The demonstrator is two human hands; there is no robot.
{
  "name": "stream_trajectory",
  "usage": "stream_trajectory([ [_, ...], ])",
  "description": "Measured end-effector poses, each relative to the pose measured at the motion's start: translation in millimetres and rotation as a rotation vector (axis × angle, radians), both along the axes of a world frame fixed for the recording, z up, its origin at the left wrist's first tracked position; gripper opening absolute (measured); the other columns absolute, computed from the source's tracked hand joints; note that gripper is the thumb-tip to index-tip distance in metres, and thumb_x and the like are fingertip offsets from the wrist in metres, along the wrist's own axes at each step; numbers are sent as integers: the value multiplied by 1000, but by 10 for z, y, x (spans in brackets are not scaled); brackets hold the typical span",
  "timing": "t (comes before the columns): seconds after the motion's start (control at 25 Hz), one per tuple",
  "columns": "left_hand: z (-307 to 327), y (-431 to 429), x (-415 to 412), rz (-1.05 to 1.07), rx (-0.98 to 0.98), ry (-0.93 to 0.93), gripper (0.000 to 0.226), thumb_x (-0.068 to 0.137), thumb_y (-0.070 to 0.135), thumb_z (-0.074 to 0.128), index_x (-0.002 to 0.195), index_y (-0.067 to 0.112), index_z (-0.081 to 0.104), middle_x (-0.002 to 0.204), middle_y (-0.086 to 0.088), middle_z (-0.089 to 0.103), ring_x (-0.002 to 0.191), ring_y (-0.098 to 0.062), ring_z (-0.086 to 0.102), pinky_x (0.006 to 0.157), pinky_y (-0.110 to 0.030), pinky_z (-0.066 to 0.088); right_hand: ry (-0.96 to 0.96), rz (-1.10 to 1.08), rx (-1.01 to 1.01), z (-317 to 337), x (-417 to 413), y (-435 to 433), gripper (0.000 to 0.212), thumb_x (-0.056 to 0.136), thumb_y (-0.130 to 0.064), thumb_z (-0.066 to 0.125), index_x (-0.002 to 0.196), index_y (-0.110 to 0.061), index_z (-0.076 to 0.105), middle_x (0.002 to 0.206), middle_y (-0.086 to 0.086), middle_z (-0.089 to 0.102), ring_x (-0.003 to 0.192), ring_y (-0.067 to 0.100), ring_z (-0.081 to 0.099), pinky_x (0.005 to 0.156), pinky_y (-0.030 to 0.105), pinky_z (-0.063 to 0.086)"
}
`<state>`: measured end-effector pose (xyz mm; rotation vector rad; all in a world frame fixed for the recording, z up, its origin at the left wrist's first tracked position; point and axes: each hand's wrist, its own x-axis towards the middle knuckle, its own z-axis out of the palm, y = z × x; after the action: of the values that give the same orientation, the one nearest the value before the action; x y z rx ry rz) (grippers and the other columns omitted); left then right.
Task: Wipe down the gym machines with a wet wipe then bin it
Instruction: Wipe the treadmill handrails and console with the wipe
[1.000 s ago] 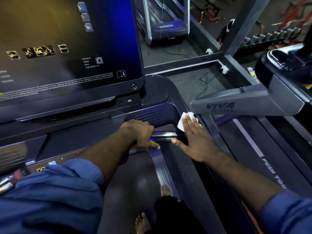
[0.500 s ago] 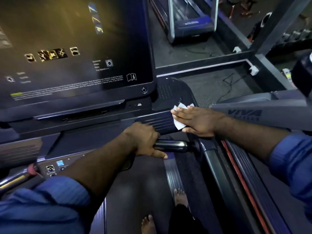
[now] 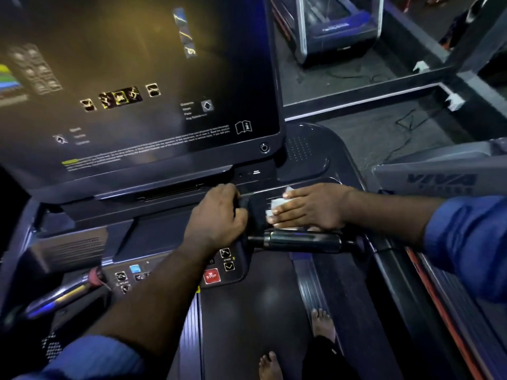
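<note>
I stand on a dark treadmill (image 3: 323, 160) with a big black screen (image 3: 137, 91). A white wet wipe (image 3: 276, 203) lies on the ribbed console panel right of the screen's base. My right hand (image 3: 307, 205) presses flat on the wipe, fingers straight and pointing left, covering most of it. My left hand (image 3: 216, 215) curls round the dark console edge just left of the wipe, above the black handlebar grip (image 3: 301, 241).
A control panel with a red STOP button (image 3: 211, 276) sits under my left forearm. A chrome handlebar (image 3: 60, 296) is at lower left. A neighbouring treadmill's grey arm (image 3: 439, 176) stands to the right, and another treadmill (image 3: 337, 28) stands behind. My bare feet (image 3: 323, 322) are on the belt.
My right hand slid the wipe from the right rail up onto the console panel and leftwards toward my left hand. My left hand moved from the handlebar grip to the console edge.
</note>
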<state>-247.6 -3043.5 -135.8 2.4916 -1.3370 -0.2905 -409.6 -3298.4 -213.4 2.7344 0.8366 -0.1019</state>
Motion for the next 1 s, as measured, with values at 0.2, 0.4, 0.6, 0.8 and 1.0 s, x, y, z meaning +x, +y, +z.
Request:
stream_trajectory([
  [0.2,-12,2,-9,-38,23,-54,18,90,28,51,104,16,54,111,-5,59,109,-27,52,83,-43,45,-207,-137,19,-178,191,285,58,114,-36,22,167,-19,5,174,-2,-2,161,15,1,131,40,6],
  [0.4,25,6,-38,-62,43,-48,18,91,29,50,103,16,53,111,-5,59,109,-28,52,83,-44,45,-168,53,-107,-342,108,119,61,113,-32,38,165,-29,7,174,-8,-9,159,6,-2,130,37,12],
  [0.6,-1,-27,-13,-96,11,-57,15,92,27,47,99,14,53,106,-7,58,104,-29,52,82,-45,47,-193,-102,82,-204,193,276,59,113,-43,32,166,-26,17,173,-9,8,160,10,7,130,37,12],
  [0.8,-55,19,7,-114,-20,-59,12,92,27,43,93,16,48,97,-3,52,94,-24,48,79,-45,47,-47,-81,76,-85,113,181,48,110,-20,37,158,-26,42,167,-7,35,154,17,32,126,36,25],
  [1.0,17,27,-31,-76,-32,-33,12,98,27,46,91,17,45,100,-7,57,97,-27,53,77,-44,46,-77,-786,723,490,-110,610,26,102,-32,60,123,-35,74,102,-10,80,93,4,73,81,23,54],
])
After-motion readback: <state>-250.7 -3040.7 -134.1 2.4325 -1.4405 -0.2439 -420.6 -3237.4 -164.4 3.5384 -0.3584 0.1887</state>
